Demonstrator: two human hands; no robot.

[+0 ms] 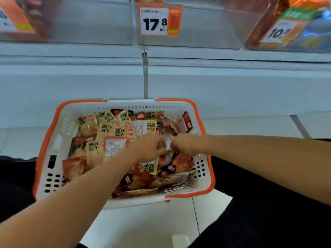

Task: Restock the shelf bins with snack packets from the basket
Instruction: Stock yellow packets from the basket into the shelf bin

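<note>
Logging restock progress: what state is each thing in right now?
Basket: on the floor, heaped with snack packets.
Middle shelf bin: looks empty, 17.8 price tag on its front.
Left hand: in the basket, grip on a packet.
Right hand: in the basket, grip on a packet.
</note>
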